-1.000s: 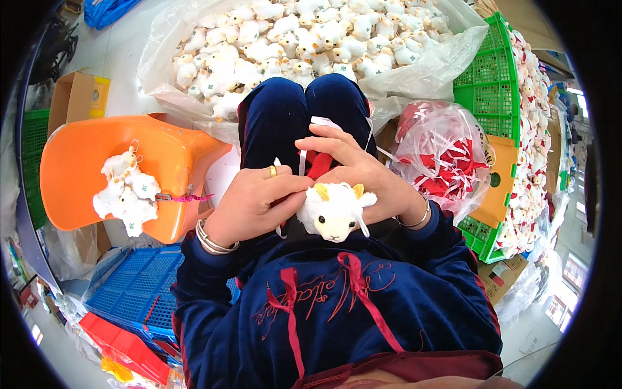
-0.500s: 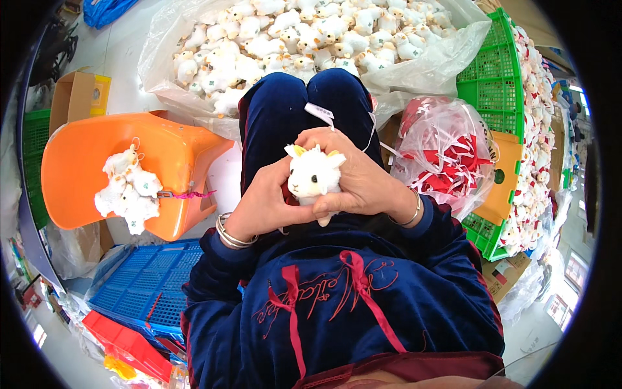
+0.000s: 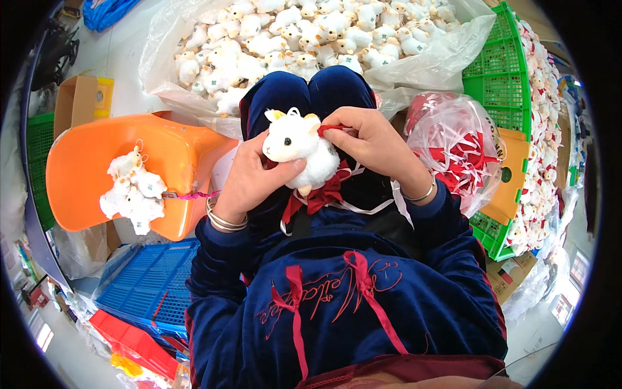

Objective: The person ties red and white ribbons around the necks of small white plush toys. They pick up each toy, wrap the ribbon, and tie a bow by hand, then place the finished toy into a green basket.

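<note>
A small white plush animal [image 3: 310,157] with yellowish ears and a hanging loop is gripped by my left hand [image 3: 251,175] above my lap. It faces left, with one black eye showing. My right hand [image 3: 372,139] is closed, pinching a small piece of red cloth [image 3: 332,129] at the toy's ear and neck. More red cloth pieces with white ribbons [image 3: 322,198] lie on my lap, just under the toy. Part of the toy's body is hidden behind my left fingers.
Many similar white plush toys fill a clear plastic bag [image 3: 162,55] beyond my knees. At left, several toys [image 3: 135,188] lie on an orange chair [image 3: 78,175]. To the right are a bag of red cloth pieces [image 3: 463,152] and a green crate [image 3: 495,71]. A blue crate [image 3: 152,282] stands lower left.
The toy has turned to its side and is now in my left hand alone. My right hand has moved off it rightward and taken hold of red cloth. Red pieces now show on my lap.
</note>
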{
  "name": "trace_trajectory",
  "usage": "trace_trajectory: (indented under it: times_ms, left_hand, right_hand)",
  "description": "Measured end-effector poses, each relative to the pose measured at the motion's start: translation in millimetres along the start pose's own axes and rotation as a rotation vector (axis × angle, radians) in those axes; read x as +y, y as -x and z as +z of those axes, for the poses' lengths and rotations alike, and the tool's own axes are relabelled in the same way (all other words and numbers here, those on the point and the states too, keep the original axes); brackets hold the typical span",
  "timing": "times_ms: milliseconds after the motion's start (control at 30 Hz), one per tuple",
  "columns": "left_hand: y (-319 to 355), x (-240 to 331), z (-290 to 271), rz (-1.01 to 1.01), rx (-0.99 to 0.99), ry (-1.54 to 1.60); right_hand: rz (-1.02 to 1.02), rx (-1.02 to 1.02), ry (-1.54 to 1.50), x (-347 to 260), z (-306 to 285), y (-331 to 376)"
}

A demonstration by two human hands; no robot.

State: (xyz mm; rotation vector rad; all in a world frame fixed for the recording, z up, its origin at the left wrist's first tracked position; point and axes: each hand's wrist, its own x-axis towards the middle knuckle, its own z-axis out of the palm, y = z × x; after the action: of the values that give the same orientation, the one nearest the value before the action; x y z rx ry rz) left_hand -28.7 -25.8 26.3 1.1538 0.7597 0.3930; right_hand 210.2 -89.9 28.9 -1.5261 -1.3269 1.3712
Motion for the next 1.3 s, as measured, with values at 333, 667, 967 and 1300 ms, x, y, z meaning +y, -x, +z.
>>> trace_trajectory:
  times_ms: [333,667,967,1300]
  left_hand:
    - [-41.4,-29.9,13.0,0.211,0.254,-0.148]
    - [-46.2,-8.1,21.9,0.000,0.248,-0.381]
    - [-43.0,-4.1,12.6,-0.076,0.158,-0.392]
    - [-46.1,-7.2,11.1,-0.049,0.255,-0.563]
  right_hand:
    - [-0.321,0.199,0.382,-2.7,-8.2,-5.3]
    - [-0.150,0.265,0.330,7.3,-2.6,-4.4]
    - [-0.076,0.222,0.289,6.9,-10.3,-1.3]
    - [-0.151,0.285,0.479,8.4,-17.4,3.0]
